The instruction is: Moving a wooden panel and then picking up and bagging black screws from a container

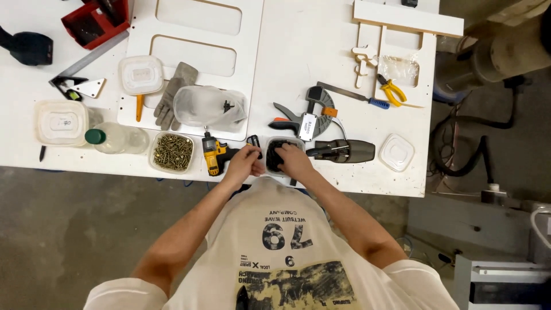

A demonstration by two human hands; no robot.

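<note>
A small clear tub of dark screws (pixel 278 154) is sitting at the near edge of the white worktable (pixel 298 51), right in front of the person; it is roughly square, so no long axis is telling, and its open mouth is facing up. The right hand (pixel 295 162) is reaching into it, fingers curled among the dark pieces, though whether they are pinching one I cannot tell. The left hand (pixel 244 161) is resting just beside the tub's left rim, fingertips drawn together on a small black part (pixel 253 140). Just left, a yellow cordless drill (pixel 213 152) is lying with its nose pointing away, then a tub of brass screws (pixel 171 151). A bar clamp (pixel 304 117) is lying beyond, a grey glove (pixel 172 95) farther left. Bare concrete floor (pixel 74 229) is showing below
</note>
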